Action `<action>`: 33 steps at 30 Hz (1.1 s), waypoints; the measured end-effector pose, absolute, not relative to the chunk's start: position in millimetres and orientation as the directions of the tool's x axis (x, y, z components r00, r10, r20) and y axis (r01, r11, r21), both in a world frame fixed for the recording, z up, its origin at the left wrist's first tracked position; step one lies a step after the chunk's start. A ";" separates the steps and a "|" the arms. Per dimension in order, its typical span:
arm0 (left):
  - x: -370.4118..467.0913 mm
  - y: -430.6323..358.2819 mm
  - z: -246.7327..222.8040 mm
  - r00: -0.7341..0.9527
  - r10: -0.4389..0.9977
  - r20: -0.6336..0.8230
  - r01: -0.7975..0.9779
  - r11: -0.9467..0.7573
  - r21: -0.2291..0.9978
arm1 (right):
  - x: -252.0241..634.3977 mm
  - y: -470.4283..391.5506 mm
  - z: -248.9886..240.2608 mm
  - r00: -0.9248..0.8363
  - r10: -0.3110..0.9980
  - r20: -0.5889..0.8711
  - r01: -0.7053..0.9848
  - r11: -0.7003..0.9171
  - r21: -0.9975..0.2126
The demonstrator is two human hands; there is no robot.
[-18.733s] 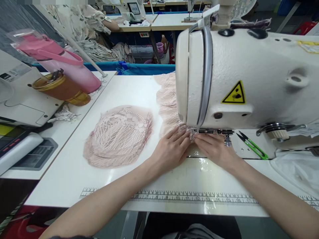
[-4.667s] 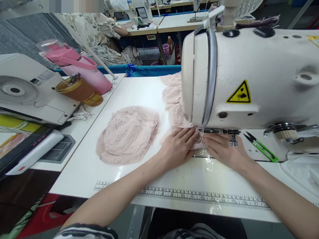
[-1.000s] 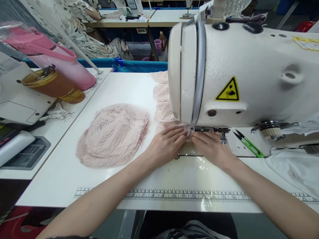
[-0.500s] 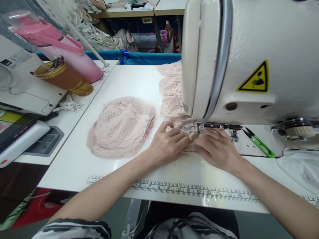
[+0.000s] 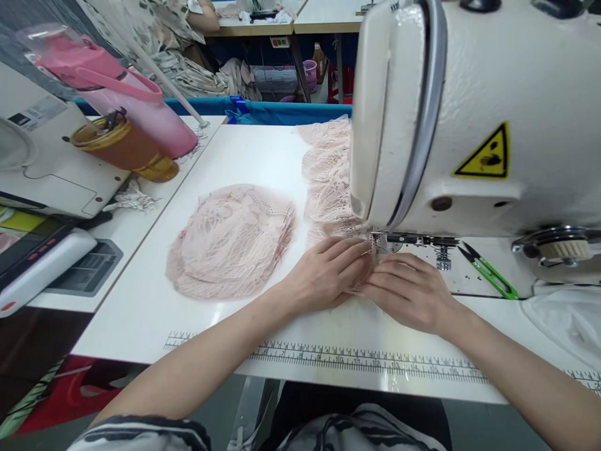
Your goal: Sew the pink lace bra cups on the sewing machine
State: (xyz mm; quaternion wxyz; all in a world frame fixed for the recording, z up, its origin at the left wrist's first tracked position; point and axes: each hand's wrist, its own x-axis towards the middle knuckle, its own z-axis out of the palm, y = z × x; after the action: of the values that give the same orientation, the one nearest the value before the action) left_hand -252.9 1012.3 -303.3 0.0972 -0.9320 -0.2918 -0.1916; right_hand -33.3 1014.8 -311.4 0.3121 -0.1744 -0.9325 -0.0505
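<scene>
Pale pink lace fabric (image 5: 328,178) runs from the far side of the table to the presser foot (image 5: 375,241) of a white sewing machine (image 5: 399,119). My left hand (image 5: 328,272) curves over the lace just left of the foot, its fingers together and closed on the cloth. Close by on the right, my right hand (image 5: 408,291) grips the near edge of the same lace between thumb and fingers. The fingertips of both hands nearly meet and hide most of the lace there. A loose pile of pink lace pieces (image 5: 230,241) lies flat to the left.
Green thread snips (image 5: 491,272) rest right of the needle area. White cloth (image 5: 568,316) lies at the right edge. A printed ruler (image 5: 357,360) follows the front of the table. On the left stand a pink bottle (image 5: 136,106) and an amber cup (image 5: 126,147). Another person's arm (image 5: 204,15) shows behind.
My left hand has gone from a raised pinch to lying flatter over the lace, covering more of it. My right hand has drawn slightly back from the foot. The view has shifted slightly.
</scene>
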 end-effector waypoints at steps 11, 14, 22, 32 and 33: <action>-256.5 1017.9 -310.3 0.761 0.605 0.234 0.612 -0.789 0.049 | -37.0 1015.7 -311.2 -0.719 0.317 0.619 0.349 0.934 -0.074; -257.0 1019.0 -309.5 0.766 0.601 0.228 0.609 -0.792 0.042 | -37.6 1016.1 -311.4 -0.719 0.309 0.623 0.355 0.933 -0.053; -259.2 1023.5 -307.2 0.781 0.582 0.225 0.586 -0.808 0.056 | -38.8 1015.0 -312.9 -0.741 0.295 0.603 0.368 0.930 -0.004; -258.3 1025.6 -302.0 0.783 0.581 0.223 0.583 -0.810 0.064 | -41.7 1015.7 -312.4 -0.735 0.240 0.634 0.333 0.942 0.029; -258.2 1025.6 -302.1 0.782 0.584 0.219 0.586 -0.808 0.064 | -41.6 1015.9 -312.2 -0.736 0.238 0.634 0.331 0.943 0.031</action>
State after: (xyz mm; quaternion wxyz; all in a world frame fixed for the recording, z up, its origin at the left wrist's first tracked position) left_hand -258.2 1025.6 -302.1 0.0037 -0.9438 -0.3098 -0.1146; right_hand -41.6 1015.9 -312.2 0.3294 -0.1531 -0.9290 -0.0710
